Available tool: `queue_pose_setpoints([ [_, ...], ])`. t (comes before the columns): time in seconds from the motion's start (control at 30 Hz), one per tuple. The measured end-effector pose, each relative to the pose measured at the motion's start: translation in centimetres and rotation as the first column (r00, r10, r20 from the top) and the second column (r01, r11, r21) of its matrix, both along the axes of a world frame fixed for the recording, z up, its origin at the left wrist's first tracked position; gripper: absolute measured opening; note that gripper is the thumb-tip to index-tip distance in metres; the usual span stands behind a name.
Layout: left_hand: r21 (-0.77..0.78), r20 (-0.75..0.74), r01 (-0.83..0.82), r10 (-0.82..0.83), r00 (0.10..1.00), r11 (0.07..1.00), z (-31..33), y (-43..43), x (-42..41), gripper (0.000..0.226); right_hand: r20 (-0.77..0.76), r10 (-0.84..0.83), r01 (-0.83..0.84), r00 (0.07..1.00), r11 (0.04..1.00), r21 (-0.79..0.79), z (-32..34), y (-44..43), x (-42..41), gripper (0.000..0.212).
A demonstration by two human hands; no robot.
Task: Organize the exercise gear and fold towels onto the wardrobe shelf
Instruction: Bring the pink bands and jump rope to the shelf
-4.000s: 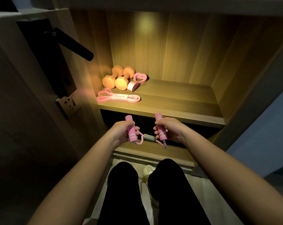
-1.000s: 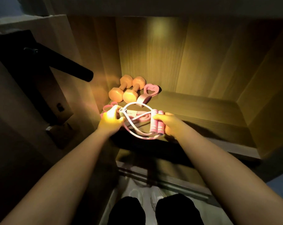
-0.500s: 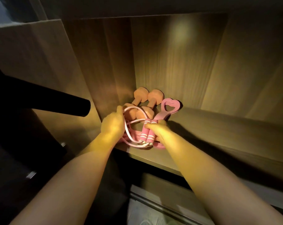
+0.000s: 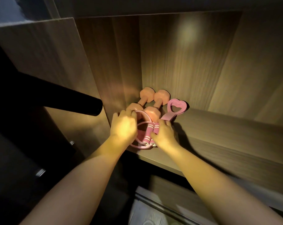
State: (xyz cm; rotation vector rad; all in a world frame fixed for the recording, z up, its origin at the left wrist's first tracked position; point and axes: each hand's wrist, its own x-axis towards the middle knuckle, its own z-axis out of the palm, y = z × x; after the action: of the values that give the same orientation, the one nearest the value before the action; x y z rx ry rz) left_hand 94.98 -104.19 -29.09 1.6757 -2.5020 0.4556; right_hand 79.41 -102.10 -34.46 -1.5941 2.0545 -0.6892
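Note:
A pink jump rope (image 4: pixel 151 133) lies at the left front of the wooden wardrobe shelf (image 4: pixel 218 143), its two handles side by side and its cord looped around them. My right hand (image 4: pixel 164 135) holds the handles from the right. My left hand (image 4: pixel 123 125) covers the looped cord, fingers curled on it. Just behind stand two orange dumbbells (image 4: pixel 151 103) against the back wall. A pink heart-shaped grip trainer (image 4: pixel 174 109) lies to their right. No towel is in view.
A black door handle (image 4: pixel 69 103) sticks out at the left, close to my left forearm. The shelf's left side wall (image 4: pixel 105 70) is right beside the gear. Bare shelf board runs off to the right. A lower shelf edge (image 4: pixel 170 207) shows below.
Both hands carried the coiled jump rope up from my lap onto the shelf, over the pink band in front of the dumbbells. In the last half second they lowered it and barely moved.

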Motion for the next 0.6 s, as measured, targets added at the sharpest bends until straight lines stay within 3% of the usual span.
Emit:
queue_pose_setpoints([
  [0.07, 0.093, -0.020, 0.039, -0.037, 0.999, 0.995, -1.0, 0.8, -0.2, 0.045, -0.082, 0.099, -0.100, 0.992, 0.995, -0.002, -0.7, 1.0, -0.2, 0.056],
  [0.23, 0.275, 0.130, -0.044, 0.009, 0.991, 0.961, -3.3, 0.6, 0.3, 0.061, -0.197, 0.191, -0.190, 0.962, 0.981, 0.026, -2.6, 2.0, 0.2, 0.060],
  [0.6, 0.240, 0.214, -0.114, 0.062, 0.975, 0.964, -4.7, -0.7, -0.4, 0.060, -0.145, 0.085, -0.090, 0.986, 0.996, -0.026, -5.3, 1.5, 2.1, 0.064],
])
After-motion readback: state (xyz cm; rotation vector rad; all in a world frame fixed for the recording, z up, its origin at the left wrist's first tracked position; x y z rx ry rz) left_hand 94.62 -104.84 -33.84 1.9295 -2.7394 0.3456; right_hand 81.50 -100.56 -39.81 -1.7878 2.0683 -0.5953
